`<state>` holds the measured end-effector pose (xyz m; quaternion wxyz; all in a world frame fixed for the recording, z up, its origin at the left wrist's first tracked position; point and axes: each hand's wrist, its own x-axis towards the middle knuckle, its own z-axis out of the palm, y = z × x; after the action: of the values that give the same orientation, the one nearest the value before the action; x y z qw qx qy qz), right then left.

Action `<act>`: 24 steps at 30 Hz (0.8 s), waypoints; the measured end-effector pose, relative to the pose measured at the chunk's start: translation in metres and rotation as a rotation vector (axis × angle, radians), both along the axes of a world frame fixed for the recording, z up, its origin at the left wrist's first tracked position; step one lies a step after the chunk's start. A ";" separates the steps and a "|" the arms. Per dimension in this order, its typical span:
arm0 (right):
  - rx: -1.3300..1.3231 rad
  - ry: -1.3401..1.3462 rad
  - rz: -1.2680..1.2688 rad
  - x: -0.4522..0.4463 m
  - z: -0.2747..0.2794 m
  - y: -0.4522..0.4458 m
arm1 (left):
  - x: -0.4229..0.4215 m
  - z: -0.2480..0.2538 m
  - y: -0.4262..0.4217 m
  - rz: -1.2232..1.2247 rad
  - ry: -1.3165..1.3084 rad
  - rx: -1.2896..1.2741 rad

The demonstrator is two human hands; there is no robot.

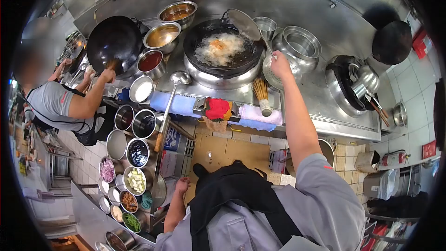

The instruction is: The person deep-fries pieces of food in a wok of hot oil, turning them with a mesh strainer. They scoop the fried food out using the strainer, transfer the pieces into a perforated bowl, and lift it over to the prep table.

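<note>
My right hand [281, 65] is closed around the handle of a round mesh skimmer [244, 24], its head raised over the right rear edge of a large black wok [191, 58]. In the wok, golden food [219, 46] bubbles in foaming oil. A perforated ladle [275, 75] lies just below my right hand, over the steel stove top. Low at my side, beside the ingredient rack, hangs my left hand [182, 184]; its fingers are curled in and nothing shows in them.
A bamboo brush [261, 95] and folded towels stand along the stove's front edge. Steel bowls of liquid and a long ladle [180, 78] are to the left. Another person [60, 102] works at a second wok [116, 42]. Ingredient containers [136, 180] line the rack; a pot [364, 83] sits right.
</note>
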<state>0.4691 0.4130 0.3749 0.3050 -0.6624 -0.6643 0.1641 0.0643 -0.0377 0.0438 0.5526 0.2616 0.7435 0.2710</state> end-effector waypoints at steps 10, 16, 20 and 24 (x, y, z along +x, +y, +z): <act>0.127 -0.173 0.141 -0.079 -0.026 -0.038 | 0.008 0.013 0.031 -0.146 -0.019 0.002; 0.142 -0.514 0.318 -0.052 -0.028 -0.050 | 0.019 0.018 0.011 -0.012 -0.078 0.064; 0.239 -0.645 0.329 -0.029 -0.023 -0.039 | 0.019 -0.005 -0.027 -0.052 0.001 -0.098; 0.126 -0.581 0.288 -0.028 -0.013 -0.032 | 0.024 0.014 -0.045 -0.074 -0.013 -0.080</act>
<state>0.4410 0.3813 0.3623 0.1169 -0.5607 -0.8191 -0.0315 0.0885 -0.0829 0.0582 0.5769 0.2648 0.7400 0.2222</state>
